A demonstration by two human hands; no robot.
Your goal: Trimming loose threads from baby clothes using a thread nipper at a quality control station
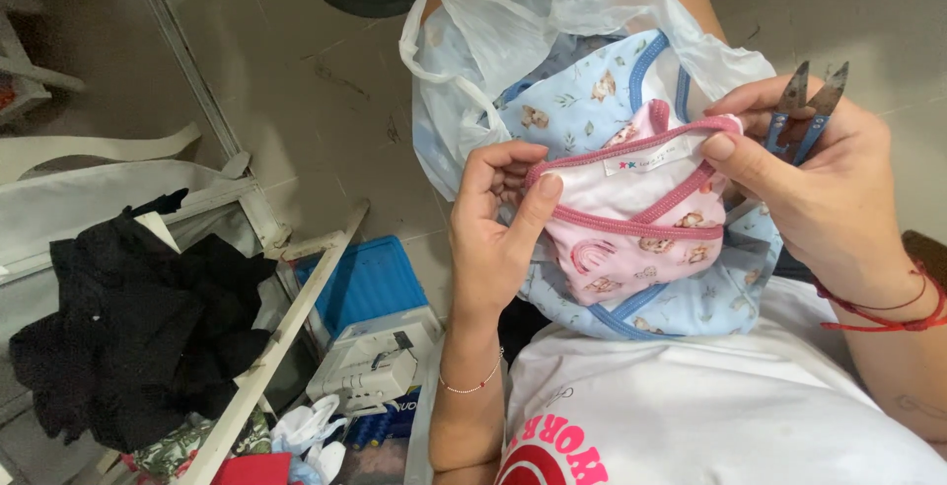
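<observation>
A white plastic bag [513,21] lies open on the lap behind both hands, holding pale blue printed garments [592,90] that spill out beneath the pink garment [641,219]. The left hand [498,228] has its grip pressed on the pink garment's left edge, thumb over the darker pink binding. The right hand [819,189] pinches the binding at the top right corner between thumb and forefinger, with small thread snips [804,110] tucked against the fingers, blades pointing up. The garment is held stretched between the two grips, above a white shirt [691,406]. Left of the left grip, bare floor stays open down to a blue-lidded box [365,283] and a pile of black cloth [138,317]. The bag's lower contents are hidden by the hands.
</observation>
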